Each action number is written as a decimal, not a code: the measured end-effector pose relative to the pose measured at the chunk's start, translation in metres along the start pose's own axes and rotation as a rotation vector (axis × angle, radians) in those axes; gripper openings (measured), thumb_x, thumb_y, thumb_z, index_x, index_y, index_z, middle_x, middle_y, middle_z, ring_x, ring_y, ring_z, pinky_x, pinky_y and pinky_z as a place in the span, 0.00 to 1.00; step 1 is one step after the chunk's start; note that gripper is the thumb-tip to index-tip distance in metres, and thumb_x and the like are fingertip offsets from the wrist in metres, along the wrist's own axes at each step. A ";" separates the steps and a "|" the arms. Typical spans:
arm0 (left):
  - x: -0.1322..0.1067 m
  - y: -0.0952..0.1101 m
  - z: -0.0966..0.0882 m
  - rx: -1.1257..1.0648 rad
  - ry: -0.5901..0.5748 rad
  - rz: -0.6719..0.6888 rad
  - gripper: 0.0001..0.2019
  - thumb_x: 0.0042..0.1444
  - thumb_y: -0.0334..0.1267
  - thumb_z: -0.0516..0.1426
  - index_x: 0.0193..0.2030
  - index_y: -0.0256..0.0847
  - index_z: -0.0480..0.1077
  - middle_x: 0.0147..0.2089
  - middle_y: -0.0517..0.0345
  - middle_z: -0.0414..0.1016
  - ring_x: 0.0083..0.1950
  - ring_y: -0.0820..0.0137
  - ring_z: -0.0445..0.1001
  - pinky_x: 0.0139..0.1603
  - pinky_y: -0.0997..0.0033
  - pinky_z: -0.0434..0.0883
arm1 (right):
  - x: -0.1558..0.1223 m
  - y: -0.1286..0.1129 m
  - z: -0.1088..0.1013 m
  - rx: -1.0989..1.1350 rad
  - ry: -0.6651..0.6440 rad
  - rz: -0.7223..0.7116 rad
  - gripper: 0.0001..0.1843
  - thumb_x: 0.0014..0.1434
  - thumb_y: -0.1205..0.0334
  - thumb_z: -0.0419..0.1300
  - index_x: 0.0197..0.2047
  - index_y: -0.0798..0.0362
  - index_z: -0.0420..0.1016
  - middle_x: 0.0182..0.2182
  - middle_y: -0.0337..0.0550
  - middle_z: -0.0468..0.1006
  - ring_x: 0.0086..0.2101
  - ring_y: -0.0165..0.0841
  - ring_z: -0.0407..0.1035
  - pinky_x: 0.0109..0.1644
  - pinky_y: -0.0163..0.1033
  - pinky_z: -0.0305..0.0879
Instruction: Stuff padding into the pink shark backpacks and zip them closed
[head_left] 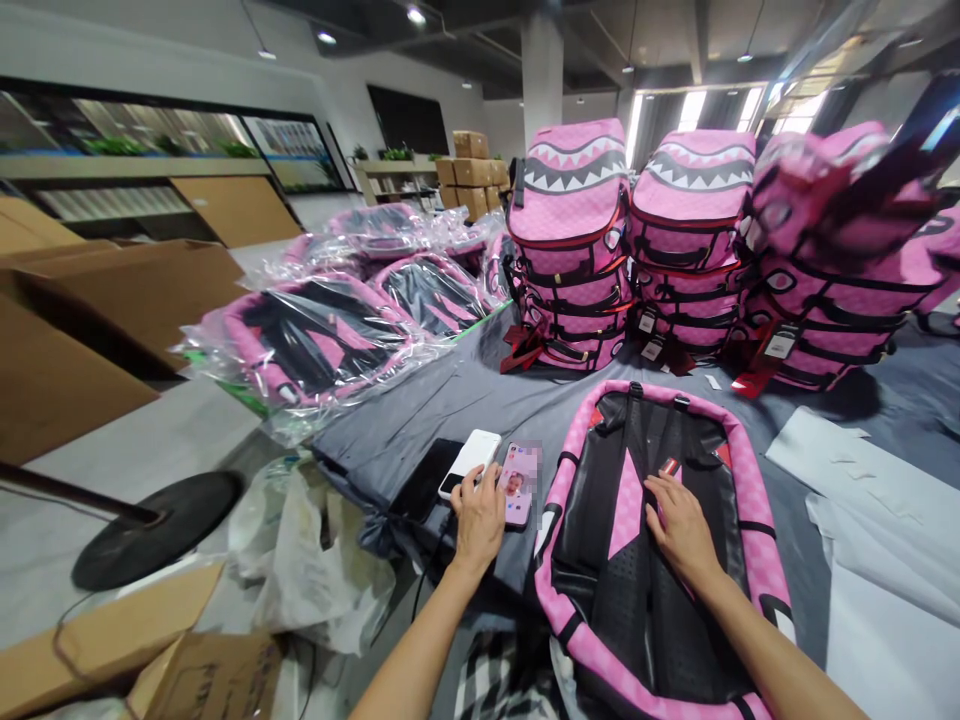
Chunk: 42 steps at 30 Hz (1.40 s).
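Note:
A pink-and-black backpack lies back side up on the grey cloth, its black straps and padded panel showing. My right hand rests on the straps with fingers stretched out, close to a small red-and-white patch. To the left, my left hand is over the white power bank, fingers bent and apart, fingertips at its lower edge. Beside these fingers lies a phone with its screen lit. A dark flat object sits partly beneath the power bank.
Stacked pink backpacks with tags stand at the back of the table; one backpack at right is blurred. Plastic-wrapped backpacks lie at left. White sheets are on the right. Cardboard boxes and plastic bags sit below left.

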<state>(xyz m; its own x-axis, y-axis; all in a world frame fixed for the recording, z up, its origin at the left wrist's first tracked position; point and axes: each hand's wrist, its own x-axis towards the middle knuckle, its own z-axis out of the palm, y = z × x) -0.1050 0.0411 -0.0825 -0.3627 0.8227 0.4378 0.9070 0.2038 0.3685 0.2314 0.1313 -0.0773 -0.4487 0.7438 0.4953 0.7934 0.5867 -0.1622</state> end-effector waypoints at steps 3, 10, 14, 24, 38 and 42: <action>0.009 0.004 0.001 -0.003 -0.025 0.019 0.18 0.67 0.34 0.47 0.59 0.37 0.70 0.60 0.42 0.74 0.64 0.55 0.66 0.61 0.50 0.60 | 0.000 0.001 0.000 0.003 -0.001 -0.003 0.21 0.63 0.62 0.51 0.57 0.53 0.74 0.54 0.52 0.77 0.57 0.44 0.69 0.61 0.53 0.65; 0.028 0.010 0.010 0.003 -0.068 0.057 0.19 0.65 0.34 0.49 0.60 0.35 0.69 0.60 0.42 0.74 0.66 0.53 0.64 0.61 0.50 0.61 | 0.000 -0.002 -0.001 0.022 -0.009 0.009 0.21 0.63 0.62 0.51 0.57 0.51 0.74 0.54 0.52 0.78 0.58 0.45 0.68 0.61 0.53 0.65; 0.030 0.009 0.012 0.016 -0.068 0.059 0.20 0.65 0.33 0.48 0.60 0.35 0.69 0.60 0.42 0.74 0.67 0.52 0.63 0.62 0.49 0.60 | 0.000 -0.003 -0.002 0.010 0.004 0.000 0.21 0.63 0.63 0.51 0.57 0.53 0.74 0.54 0.53 0.77 0.57 0.45 0.69 0.60 0.53 0.66; 0.047 0.008 0.021 0.019 -0.105 0.094 0.21 0.63 0.33 0.47 0.61 0.35 0.69 0.59 0.40 0.75 0.69 0.50 0.61 0.66 0.42 0.56 | 0.000 -0.005 -0.003 0.017 0.004 0.007 0.20 0.63 0.63 0.51 0.56 0.52 0.74 0.53 0.51 0.78 0.57 0.44 0.69 0.61 0.54 0.66; 0.056 0.169 0.022 -0.286 -0.234 0.597 0.25 0.70 0.45 0.47 0.70 0.41 0.61 0.69 0.46 0.66 0.72 0.54 0.57 0.69 0.45 0.57 | 0.006 -0.016 -0.013 0.318 -0.061 0.116 0.22 0.59 0.69 0.53 0.56 0.58 0.74 0.55 0.57 0.76 0.61 0.46 0.65 0.66 0.60 0.61; 0.047 0.204 0.057 -0.188 -0.459 0.648 0.27 0.69 0.52 0.47 0.72 0.49 0.59 0.73 0.50 0.60 0.75 0.39 0.46 0.66 0.27 0.53 | 0.007 -0.011 -0.028 0.392 -0.047 0.171 0.19 0.59 0.72 0.53 0.48 0.52 0.79 0.51 0.49 0.79 0.56 0.38 0.70 0.64 0.48 0.66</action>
<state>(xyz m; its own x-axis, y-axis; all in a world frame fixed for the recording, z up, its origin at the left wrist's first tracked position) 0.0756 0.1518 -0.0333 0.3825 0.8904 0.2467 0.8407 -0.4462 0.3069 0.2308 0.1212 -0.0475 -0.3495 0.8496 0.3949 0.6457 0.5239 -0.5555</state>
